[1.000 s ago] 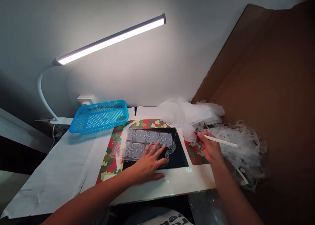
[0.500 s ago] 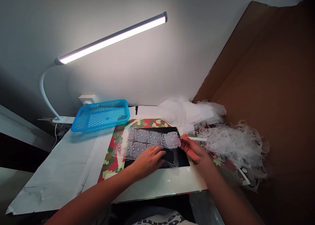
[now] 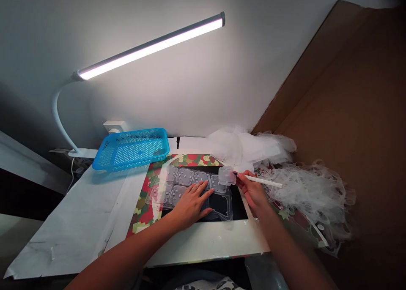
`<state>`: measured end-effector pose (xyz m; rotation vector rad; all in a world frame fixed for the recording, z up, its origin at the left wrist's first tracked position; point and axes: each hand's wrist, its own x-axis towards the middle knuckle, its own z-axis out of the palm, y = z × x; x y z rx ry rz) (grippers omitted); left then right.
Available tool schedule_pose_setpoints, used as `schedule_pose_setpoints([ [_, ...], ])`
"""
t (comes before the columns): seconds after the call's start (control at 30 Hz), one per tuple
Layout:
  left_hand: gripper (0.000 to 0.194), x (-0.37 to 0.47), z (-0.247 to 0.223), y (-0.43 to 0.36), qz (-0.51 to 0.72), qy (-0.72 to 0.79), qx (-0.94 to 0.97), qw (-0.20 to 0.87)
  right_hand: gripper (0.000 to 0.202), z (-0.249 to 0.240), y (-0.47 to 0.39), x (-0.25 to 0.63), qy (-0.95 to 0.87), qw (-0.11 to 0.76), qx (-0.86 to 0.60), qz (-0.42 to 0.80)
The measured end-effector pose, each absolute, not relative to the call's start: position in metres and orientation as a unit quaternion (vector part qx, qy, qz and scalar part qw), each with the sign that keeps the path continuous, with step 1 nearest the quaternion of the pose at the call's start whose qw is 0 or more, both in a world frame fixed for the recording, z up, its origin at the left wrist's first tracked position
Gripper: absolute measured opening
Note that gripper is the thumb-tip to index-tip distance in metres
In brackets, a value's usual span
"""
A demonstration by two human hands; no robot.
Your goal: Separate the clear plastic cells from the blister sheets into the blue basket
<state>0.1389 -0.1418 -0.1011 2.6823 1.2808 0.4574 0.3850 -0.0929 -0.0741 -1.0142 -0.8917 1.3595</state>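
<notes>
My left hand (image 3: 194, 202) lies with fingers spread on a clear moulded plastic sheet (image 3: 182, 177). The sheet has two rows of rounded pieces with small bumps; one cell at its lower right is an open gap. In my right hand (image 3: 252, 190) is a slim white pen-like tool (image 3: 264, 181) with a dark tip, pointing left. At that tip, above the sheet's upper right corner, is a loose frosted translucent piece (image 3: 226, 176). Whether my fingers also touch this piece, I cannot tell. Under the sheet is a black panel (image 3: 239, 207) on a camouflage-patterned board (image 3: 142, 203).
A blue perforated basket (image 3: 131, 152) stands at the back left. White translucent sheets (image 3: 247, 146) are piled at the back right, with a tangle of clear plastic offcuts (image 3: 311, 192) before them. A lit tube lamp (image 3: 152, 47) hangs overhead. Brown cardboard (image 3: 355, 99) rises on the right.
The frosted piece has come up off the sheet's upper right cell, and my right hand is with it. My left hand has flattened and spread its fingers on the sheet. The view has shifted slightly.
</notes>
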Motion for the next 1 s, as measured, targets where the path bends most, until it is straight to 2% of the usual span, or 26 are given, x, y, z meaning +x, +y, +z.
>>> schedule_pose_setpoints([
  [0.03, 0.061, 0.14, -0.101, -0.142, 0.153, 0.427, 0.889, 0.069, 0.025, -0.072, -0.094, 0.383, -0.442, 0.57, -0.449, 0.527],
  [0.1, 0.06, 0.142, -0.103, -0.142, 0.155, 0.432, 0.885, 0.072, 0.021, -0.069, -0.098, 0.377, -0.579, 0.484, -0.478, 0.45],
  [0.2, 0.057, 0.144, -0.106, -0.143, 0.163, 0.436, 0.881, 0.082, 0.011, -0.067, -0.105, 0.37, -0.714, 0.319, -0.478, 0.399],
  [0.27, 0.056, 0.144, -0.109, -0.143, 0.167, 0.431, 0.883, 0.086, 0.012, -0.069, -0.108, 0.368, -0.749, 0.28, -0.469, 0.375],
  [0.77, 0.058, 0.142, -0.115, -0.14, 0.161, 0.407, 0.894, 0.096, 0.013, -0.073, -0.112, 0.367, -0.812, 0.262, -0.427, 0.298],
  [0.9, 0.061, 0.142, -0.113, -0.14, 0.15, 0.415, 0.892, 0.101, 0.018, -0.092, -0.118, 0.355, -0.849, 0.293, -0.392, 0.199],
  [1.0, 0.061, 0.143, -0.112, -0.141, 0.144, 0.42, 0.889, 0.109, 0.021, -0.096, -0.111, 0.359, -0.817, 0.335, -0.431, 0.183],
])
